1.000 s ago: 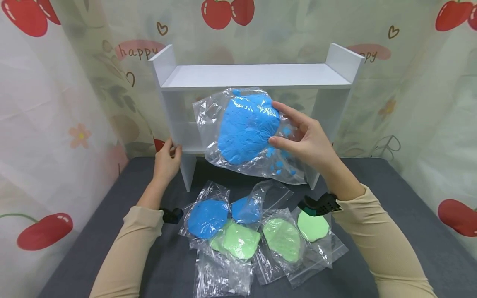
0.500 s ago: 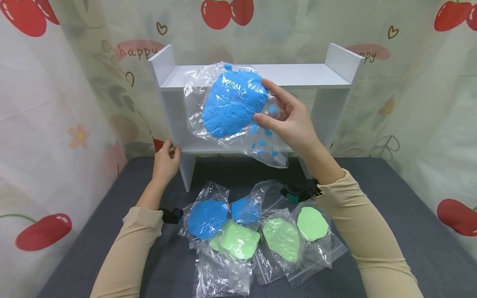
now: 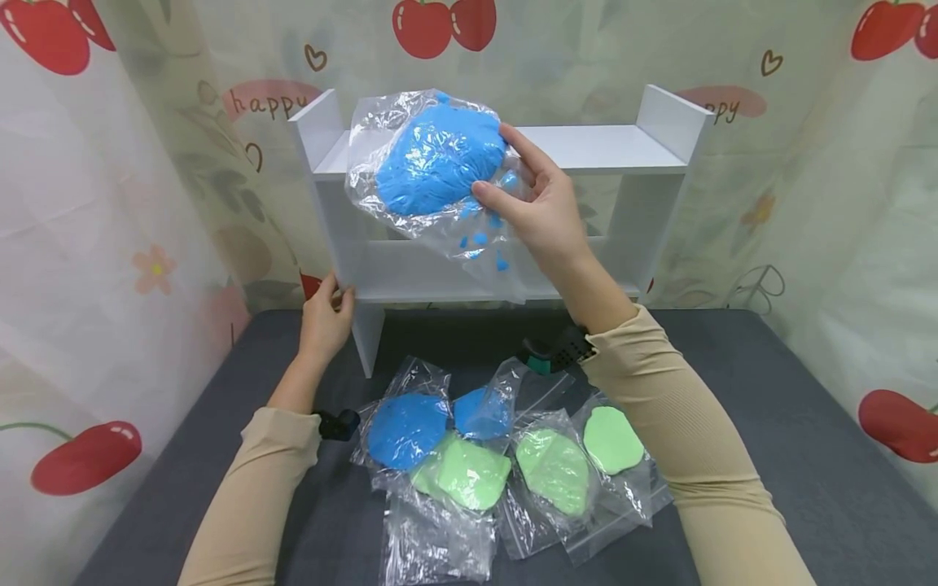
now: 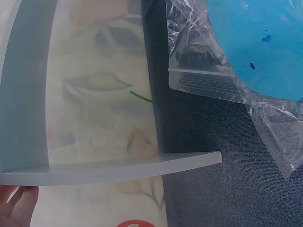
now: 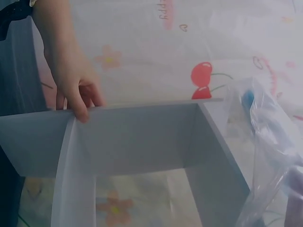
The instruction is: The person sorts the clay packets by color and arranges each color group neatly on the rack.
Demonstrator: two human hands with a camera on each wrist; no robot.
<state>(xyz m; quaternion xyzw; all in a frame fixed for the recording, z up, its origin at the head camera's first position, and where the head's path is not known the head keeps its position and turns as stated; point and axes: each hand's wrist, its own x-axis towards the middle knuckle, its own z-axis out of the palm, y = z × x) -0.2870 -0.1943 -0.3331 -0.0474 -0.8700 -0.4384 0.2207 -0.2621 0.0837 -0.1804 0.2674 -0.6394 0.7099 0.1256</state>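
My right hand (image 3: 548,207) pinches a clear plastic bag of blue modelling clay (image 3: 436,159) between thumb and fingers. The bag is raised in front of the left part of the top board of a white shelf (image 3: 601,150), overlapping it in the head view. Several small blue crumbs lie loose in the bag's hanging lower part. My left hand (image 3: 326,321) grips the left side panel of the shelf low down, near the lower board. In the right wrist view, the left thumb (image 5: 78,106) lies over the panel's edge; the other fingertips are partly hidden.
On the dark table (image 3: 212,472) before the shelf lie more clear bags, with blue clay (image 3: 408,431) and green clay (image 3: 553,472), some overlapping. A printed curtain (image 3: 454,89) stands behind and on both sides. The shelf's lower board (image 3: 469,273) spans between its side panels.
My right hand has lifted the bag of blue clay up and to the left, from before the shelf's middle opening to its top board. The left hand has stayed on the side panel.
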